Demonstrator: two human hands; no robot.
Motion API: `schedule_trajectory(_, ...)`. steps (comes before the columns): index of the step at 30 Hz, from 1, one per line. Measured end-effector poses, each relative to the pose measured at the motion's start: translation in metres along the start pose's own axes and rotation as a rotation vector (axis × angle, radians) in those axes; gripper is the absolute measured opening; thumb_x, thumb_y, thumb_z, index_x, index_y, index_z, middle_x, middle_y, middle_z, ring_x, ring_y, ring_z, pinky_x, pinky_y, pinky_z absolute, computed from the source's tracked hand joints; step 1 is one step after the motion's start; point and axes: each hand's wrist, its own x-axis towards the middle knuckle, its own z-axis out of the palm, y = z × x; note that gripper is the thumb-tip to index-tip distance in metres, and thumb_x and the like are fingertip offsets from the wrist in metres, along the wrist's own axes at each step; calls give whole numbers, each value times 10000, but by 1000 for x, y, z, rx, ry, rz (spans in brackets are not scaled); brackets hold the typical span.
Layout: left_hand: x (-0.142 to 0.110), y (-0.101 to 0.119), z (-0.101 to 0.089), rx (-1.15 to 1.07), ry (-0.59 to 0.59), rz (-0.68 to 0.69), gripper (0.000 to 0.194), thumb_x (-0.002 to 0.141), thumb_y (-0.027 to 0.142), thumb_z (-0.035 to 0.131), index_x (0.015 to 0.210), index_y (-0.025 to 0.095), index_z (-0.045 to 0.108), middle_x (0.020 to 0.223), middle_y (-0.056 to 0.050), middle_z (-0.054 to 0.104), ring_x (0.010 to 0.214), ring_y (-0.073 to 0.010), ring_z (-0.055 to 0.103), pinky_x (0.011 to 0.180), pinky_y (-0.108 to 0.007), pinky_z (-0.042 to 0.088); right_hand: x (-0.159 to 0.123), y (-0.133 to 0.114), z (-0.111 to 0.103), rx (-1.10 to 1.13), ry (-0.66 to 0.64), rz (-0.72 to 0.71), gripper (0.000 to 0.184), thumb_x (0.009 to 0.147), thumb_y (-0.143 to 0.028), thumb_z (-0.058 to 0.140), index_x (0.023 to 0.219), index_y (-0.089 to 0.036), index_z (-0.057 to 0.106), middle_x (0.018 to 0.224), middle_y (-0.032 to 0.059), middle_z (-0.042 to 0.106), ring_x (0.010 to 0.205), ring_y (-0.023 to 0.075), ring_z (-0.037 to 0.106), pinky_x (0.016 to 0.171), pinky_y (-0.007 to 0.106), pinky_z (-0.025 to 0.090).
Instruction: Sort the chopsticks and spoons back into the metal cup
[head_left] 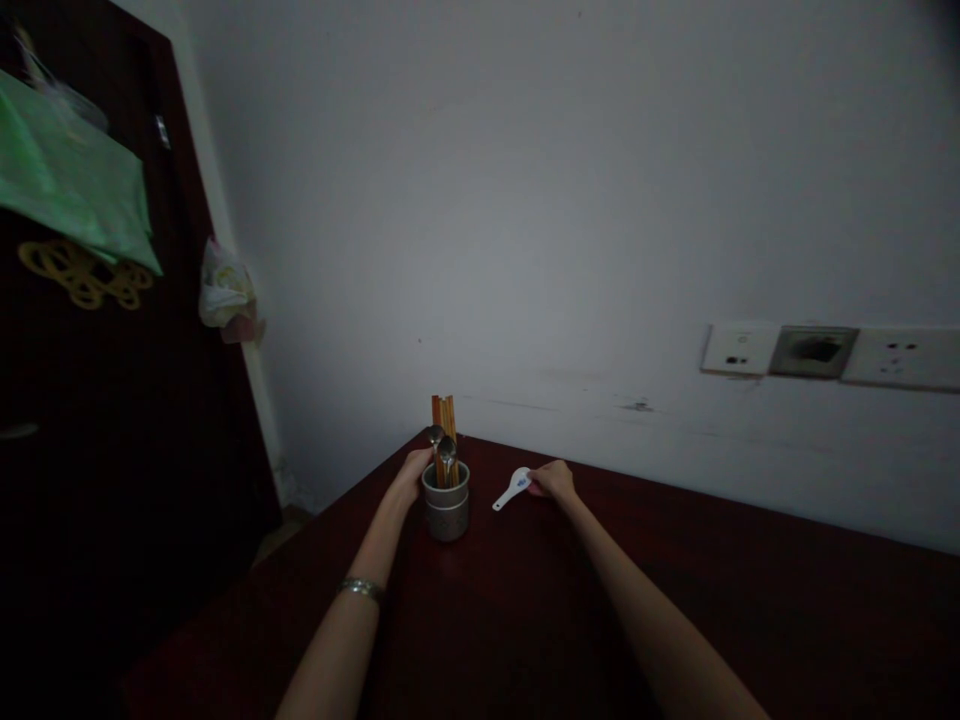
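Note:
A grey cylindrical utensil holder [447,515] stands upright on the table, with several wooden chopsticks [449,415] and metal spoons [446,448] sticking out of it. At its left side, my left hand [414,474] reaches up against the rim and the utensils. Its fingertips are hidden behind them, so I cannot tell what they grip. To the right of the holder, my right hand [553,481] is closed on the bowl end of a white soup spoon [514,488] with a small blue mark. The spoon's handle points down and left, toward the holder.
The dark red table [495,630] meets a pale wall [525,230] at the back. Wall sockets [739,350] are set above its right side. Left of the table is a dark door [150,420] with a green cloth [75,170] and a plastic bag [225,290] hanging nearby.

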Motion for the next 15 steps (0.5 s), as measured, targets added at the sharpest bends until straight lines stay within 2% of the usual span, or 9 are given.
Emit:
schedule_trajectory(7,-7,5,4,9,25,3,223,626,288,672,669,73,633,641,-119,658,582,-198,617,576,-281,483,10,14,4,-33,0,72,27,574,-129,594,547,-133,592,625,131,676,594,229,661,419,207,511)
schedule_trajectory(15,-9,10,2,-60,-24,6,142,656,212,620,711,80,620,630,-83,649,563,-161,602,584,-259,476,6,14,3,-61,-48,58,89,650,-163,570,566,-133,577,637,119,677,596,202,660,453,201,523)
